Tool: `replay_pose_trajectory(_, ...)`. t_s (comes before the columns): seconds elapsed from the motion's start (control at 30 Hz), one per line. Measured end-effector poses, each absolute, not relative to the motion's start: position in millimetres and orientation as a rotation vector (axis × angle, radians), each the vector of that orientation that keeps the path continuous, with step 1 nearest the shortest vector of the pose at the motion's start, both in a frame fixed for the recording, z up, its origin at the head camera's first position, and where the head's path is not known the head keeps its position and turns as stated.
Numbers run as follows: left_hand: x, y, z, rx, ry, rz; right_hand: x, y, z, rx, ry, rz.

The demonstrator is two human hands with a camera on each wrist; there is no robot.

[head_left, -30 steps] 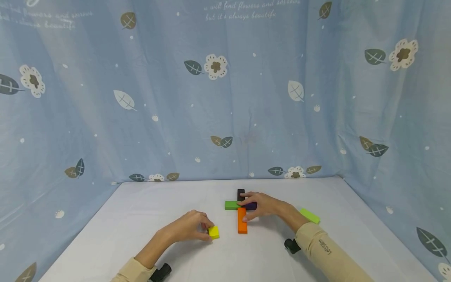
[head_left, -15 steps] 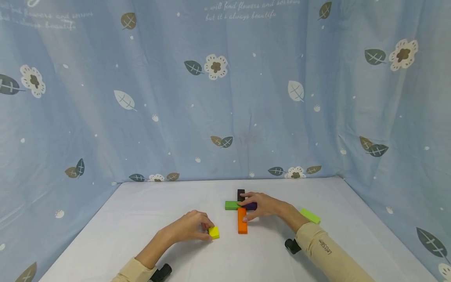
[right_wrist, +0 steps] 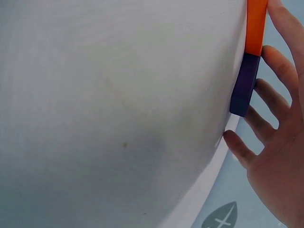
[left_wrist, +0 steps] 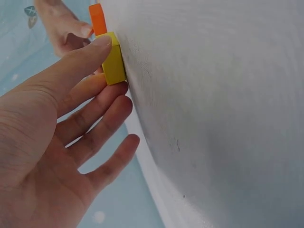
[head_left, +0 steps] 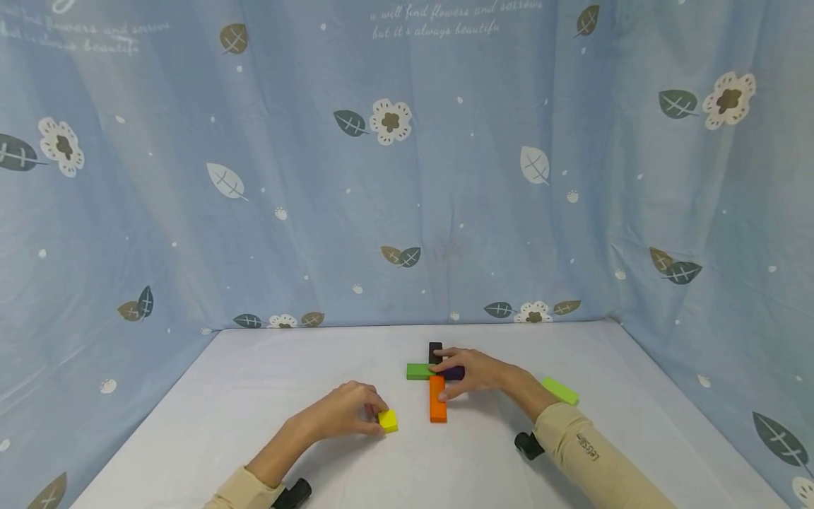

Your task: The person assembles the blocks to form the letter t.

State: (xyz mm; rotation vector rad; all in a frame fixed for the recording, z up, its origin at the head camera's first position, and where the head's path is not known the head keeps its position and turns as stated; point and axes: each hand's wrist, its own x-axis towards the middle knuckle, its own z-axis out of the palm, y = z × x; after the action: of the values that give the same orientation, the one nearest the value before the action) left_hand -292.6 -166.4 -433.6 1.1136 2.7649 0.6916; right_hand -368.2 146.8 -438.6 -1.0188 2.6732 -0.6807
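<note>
My left hand (head_left: 346,410) pinches a small yellow block (head_left: 388,421) between thumb and fingers on the white tabletop. In the left wrist view the thumb lies on the yellow block (left_wrist: 114,66) and the other fingers spread below it. To its right, several blocks meet in a cross: black (head_left: 435,351) at the back, green (head_left: 417,371) at left, dark purple (head_left: 454,372) at right and orange (head_left: 437,403) in front. My right hand (head_left: 480,369) rests over this cross with spread fingertips touching it, partly hiding the purple block. The right wrist view shows the orange block (right_wrist: 256,26) against the purple block (right_wrist: 244,85).
A light green block (head_left: 560,390) lies apart on the right, partly behind the right forearm. The white tabletop (head_left: 286,360) ends at a blue patterned curtain (head_left: 445,212) at the back and sides. Black wrist cameras (head_left: 528,445) hang under both wrists.
</note>
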Motion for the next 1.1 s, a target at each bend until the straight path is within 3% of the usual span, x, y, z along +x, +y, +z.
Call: replay_pose_trajectory(1.1,-270.8,-121.9,-433.2,1.037,2.862,0.629,-367.7,145.8,-437.9,-1.033,2.665,-0.696)
